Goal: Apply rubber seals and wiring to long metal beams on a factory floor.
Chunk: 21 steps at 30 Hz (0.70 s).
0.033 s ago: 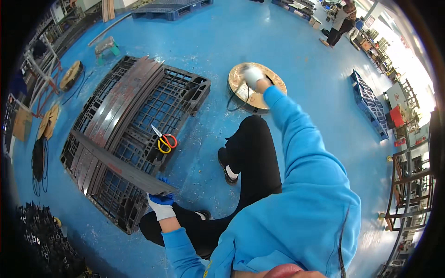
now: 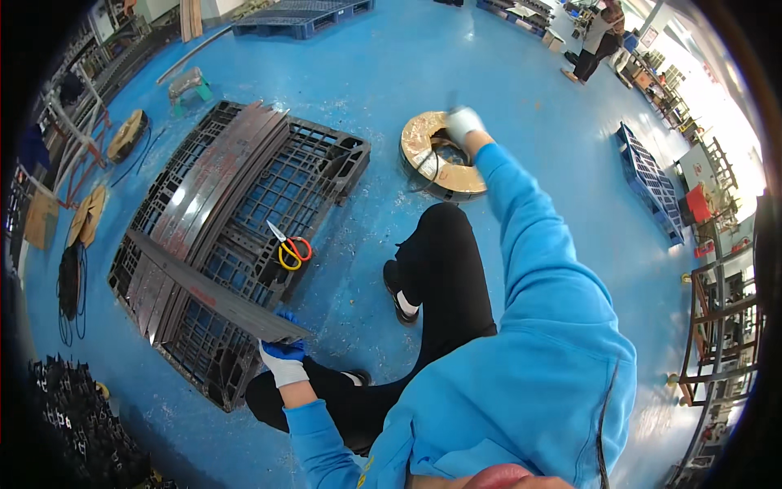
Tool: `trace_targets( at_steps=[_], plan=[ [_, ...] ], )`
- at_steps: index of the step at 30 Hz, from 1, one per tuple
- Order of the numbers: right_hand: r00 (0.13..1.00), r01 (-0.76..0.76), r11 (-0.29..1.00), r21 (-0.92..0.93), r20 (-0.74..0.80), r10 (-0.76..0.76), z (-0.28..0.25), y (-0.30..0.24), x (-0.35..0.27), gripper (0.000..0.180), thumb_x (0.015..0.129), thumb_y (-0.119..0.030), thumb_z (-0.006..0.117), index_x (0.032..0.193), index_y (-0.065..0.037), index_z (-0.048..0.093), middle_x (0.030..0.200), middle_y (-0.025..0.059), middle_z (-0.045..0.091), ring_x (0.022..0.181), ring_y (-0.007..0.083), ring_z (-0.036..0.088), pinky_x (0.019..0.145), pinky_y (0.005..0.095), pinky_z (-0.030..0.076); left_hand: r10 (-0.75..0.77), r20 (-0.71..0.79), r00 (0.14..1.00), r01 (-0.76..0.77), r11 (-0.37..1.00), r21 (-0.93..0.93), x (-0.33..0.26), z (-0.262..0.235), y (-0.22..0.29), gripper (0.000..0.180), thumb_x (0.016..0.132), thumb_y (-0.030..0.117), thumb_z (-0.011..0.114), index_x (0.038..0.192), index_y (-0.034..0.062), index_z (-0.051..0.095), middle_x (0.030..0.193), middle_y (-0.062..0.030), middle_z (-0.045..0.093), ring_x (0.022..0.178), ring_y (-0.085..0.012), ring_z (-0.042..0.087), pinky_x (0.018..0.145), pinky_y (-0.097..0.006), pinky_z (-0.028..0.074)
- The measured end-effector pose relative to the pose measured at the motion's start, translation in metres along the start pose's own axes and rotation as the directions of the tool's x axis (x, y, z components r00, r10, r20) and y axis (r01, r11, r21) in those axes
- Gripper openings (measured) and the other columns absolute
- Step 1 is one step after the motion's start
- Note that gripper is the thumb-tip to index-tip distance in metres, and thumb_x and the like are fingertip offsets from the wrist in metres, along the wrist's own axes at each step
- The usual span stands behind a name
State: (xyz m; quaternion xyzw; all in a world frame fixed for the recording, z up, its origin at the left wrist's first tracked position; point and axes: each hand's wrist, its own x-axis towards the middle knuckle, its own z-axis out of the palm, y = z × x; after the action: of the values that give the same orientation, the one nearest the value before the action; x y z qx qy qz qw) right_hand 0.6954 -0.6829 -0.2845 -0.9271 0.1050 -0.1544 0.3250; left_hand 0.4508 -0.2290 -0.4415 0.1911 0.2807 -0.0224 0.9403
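My left hand (image 2: 283, 359), in a white and blue glove, grips the near end of a long dark flat strip bundle (image 2: 213, 295). That bundle lies slantwise across other dark strips (image 2: 195, 187) on a black plastic pallet (image 2: 346, 151). To the right, my right hand (image 2: 464, 122), also gloved, is stretched out over the far edge of a coil (image 2: 419, 138) with a tan wrapped face. Its fingers are smeared by motion, so what they hold, if anything, is unclear. A dark loose strap (image 2: 425, 163) curves over the coil's left side. Scissors (image 2: 289, 248) with red and yellow handles lie on the pallet.
A small stool (image 2: 190, 85) stands beyond the pallet. Another coil (image 2: 128, 136) lies at the left, and black parts (image 2: 69, 416) are heaped at the lower left. Blue pallets (image 2: 652, 183) stand right and far. Someone (image 2: 599, 45) stands at the far right.
My right hand has moved a little to the right and away from the coil's middle, uncovering its centre hole. My left hand and the strips stay in place.
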Motion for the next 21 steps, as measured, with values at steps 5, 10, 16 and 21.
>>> trace_targets(
  at_steps=[5,10,16,21],
  plan=[
    [0.581,-0.115,0.941,0.317,-0.747,0.323,-0.225,0.03,0.08,0.028,0.083,-0.02,0.047,0.101,-0.003,0.059,0.097,0.0156,0.065,0.082,0.0344,0.063,0.074,0.0392,0.051,-0.095,0.043,0.995,0.096,0.995,-0.011,-0.005,0.015,-0.015,0.032,0.091,0.027,0.044,0.107,0.0033,0.058,0.099,-0.0144,0.065,0.088,-0.0311,0.064,0.079,-0.043,0.051],
    [0.844,0.27,0.876,0.4,-0.535,-0.016,-0.149,-0.168,0.108,0.029,0.084,-0.021,0.048,0.102,-0.002,0.06,0.089,0.0149,0.064,0.077,0.0284,0.061,0.068,0.0342,0.051,-0.172,0.094,0.981,0.172,0.985,0.006,0.0,0.014,-0.02,0.034,0.09,0.025,0.045,0.112,0.0021,0.058,0.102,-0.0151,0.065,0.09,-0.0311,0.064,0.079,-0.041,0.052],
    [0.936,0.181,0.624,0.761,0.061,-0.346,0.0,-0.288,-0.034,0.023,0.087,-0.019,0.045,0.093,0.001,0.055,0.077,0.0148,0.06,0.066,0.0233,0.057,0.055,0.035,0.048,-0.066,0.08,0.995,0.064,0.998,0.031,-0.013,0.017,-0.019,0.037,0.09,0.026,0.044,0.116,0.0014,0.056,0.104,-0.0157,0.065,0.091,-0.031,0.064,0.082,-0.041,0.051],
    [0.921,-0.151,0.72,0.678,0.361,-0.146,0.13,-0.166,-0.091,0.031,0.088,-0.02,0.045,0.11,0.0,0.056,0.084,0.0114,0.061,0.066,0.0206,0.055,0.06,0.033,0.046,-0.148,0.111,0.983,0.141,0.987,0.071,-0.008,0.034,-0.027,0.038,0.091,0.027,0.041,0.116,0.0023,0.055,0.106,-0.0157,0.063,0.092,-0.0309,0.062,0.082,-0.041,0.05]
  ],
)
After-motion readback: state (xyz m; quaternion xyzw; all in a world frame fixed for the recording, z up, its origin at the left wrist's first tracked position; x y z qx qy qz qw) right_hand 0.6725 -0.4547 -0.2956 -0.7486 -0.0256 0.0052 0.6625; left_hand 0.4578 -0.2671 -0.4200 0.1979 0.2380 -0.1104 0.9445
